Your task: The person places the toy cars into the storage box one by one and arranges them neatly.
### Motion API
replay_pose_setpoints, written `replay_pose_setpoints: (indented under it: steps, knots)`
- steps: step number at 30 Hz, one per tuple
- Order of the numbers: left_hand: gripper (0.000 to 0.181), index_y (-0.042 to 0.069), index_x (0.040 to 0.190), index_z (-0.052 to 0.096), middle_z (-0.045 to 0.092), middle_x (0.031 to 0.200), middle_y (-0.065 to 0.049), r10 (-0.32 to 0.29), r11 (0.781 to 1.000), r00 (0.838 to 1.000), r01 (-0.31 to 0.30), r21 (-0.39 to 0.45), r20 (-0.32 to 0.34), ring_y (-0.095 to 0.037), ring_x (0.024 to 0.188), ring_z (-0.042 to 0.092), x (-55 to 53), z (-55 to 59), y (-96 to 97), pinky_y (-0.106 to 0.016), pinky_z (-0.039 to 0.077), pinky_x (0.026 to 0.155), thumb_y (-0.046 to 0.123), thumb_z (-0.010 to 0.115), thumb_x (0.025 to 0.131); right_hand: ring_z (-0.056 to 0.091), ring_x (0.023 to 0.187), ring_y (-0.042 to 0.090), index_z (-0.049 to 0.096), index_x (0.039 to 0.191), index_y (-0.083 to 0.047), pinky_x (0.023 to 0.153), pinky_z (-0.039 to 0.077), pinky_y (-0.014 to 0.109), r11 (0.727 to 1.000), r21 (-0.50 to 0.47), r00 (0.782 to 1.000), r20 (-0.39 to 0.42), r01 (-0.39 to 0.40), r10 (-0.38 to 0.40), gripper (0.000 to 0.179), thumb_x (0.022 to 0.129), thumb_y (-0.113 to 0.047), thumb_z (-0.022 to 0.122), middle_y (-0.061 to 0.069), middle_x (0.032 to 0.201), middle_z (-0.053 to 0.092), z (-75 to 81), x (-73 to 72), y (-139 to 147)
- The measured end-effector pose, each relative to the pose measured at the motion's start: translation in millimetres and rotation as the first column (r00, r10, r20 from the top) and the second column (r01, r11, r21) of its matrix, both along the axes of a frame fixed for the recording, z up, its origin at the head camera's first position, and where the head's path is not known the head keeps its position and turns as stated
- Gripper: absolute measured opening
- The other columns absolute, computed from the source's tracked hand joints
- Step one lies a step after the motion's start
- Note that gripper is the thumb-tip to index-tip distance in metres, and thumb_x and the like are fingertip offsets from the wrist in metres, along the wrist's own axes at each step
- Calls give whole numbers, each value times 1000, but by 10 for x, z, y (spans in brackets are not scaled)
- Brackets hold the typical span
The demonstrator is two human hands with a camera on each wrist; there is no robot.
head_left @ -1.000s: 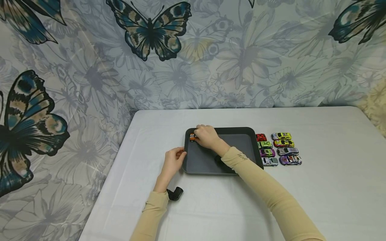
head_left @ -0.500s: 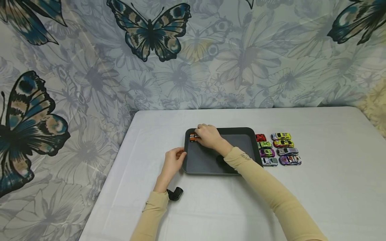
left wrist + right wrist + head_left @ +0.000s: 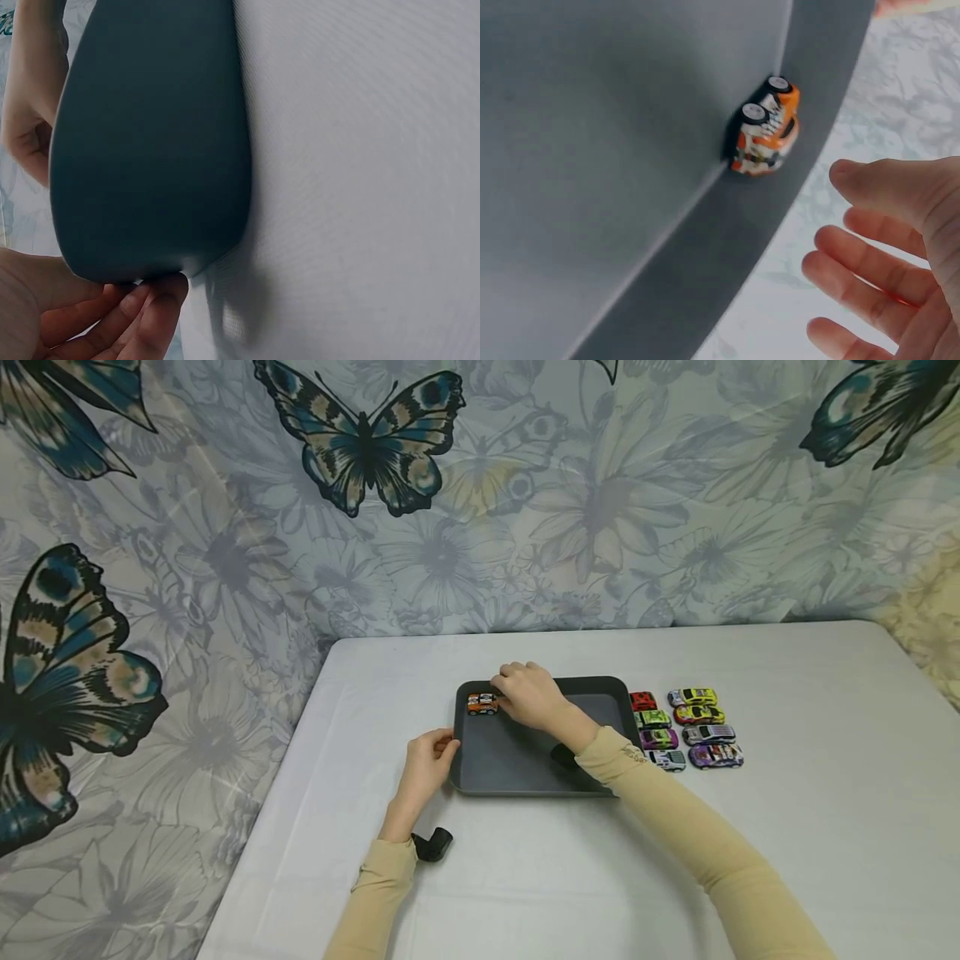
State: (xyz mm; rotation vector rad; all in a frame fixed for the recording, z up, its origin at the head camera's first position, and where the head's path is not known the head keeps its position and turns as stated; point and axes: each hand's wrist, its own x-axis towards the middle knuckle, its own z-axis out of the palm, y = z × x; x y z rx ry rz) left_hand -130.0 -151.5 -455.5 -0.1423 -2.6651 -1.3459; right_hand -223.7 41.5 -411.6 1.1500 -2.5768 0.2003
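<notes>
Crosswise in the head view, the orange toy car (image 3: 482, 704) lies in the far-left corner of the gray tray (image 3: 510, 764), just left of the right hand (image 3: 531, 695). Left wrist: the left hand (image 3: 105, 319) pinches the tray's edge. Right wrist: the car's long axis slants steeply, apart from the spread, released fingers (image 3: 866, 292); which end is front, I cannot tell.

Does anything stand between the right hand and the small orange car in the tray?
Nothing visible does. The right hand is apart from the orange car, with only a gap between them; the other cars stand outside the tray.
</notes>
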Motion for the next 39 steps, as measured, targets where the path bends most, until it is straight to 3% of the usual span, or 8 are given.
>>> replay_pose_setpoints:
  steps: [15,24,39]
  knots:
    - [21,-11,105,64,66,90,-18,14,1000,1000,-13,-5,16,-24,78,63,7,8,15,-28,55,67,1,60,89,58,72,22,68,91,-4,58,41,32,1000,7,998,-67,20,-20,16,78,-13,74,7,81,61,203,107,372]
    - [21,-12,105,64,66,89,-18,4,1000,1000,-4,-8,-4,-24,77,63,16,2,20,-30,55,66,0,60,88,59,73,24,68,90,-3,59,43,34,999,-16,994,-98,50,-51,18,77,-13,75,9,84,62,301,145,614]
    - [20,-11,105,64,66,89,-18,7,1000,1000,-7,-6,9,-23,77,63,20,6,35,-28,55,66,1,60,89,60,73,26,68,88,-3,60,44,38,997,-42,991,-116,67,-71,16,75,-9,76,9,82,62,311,231,1045]
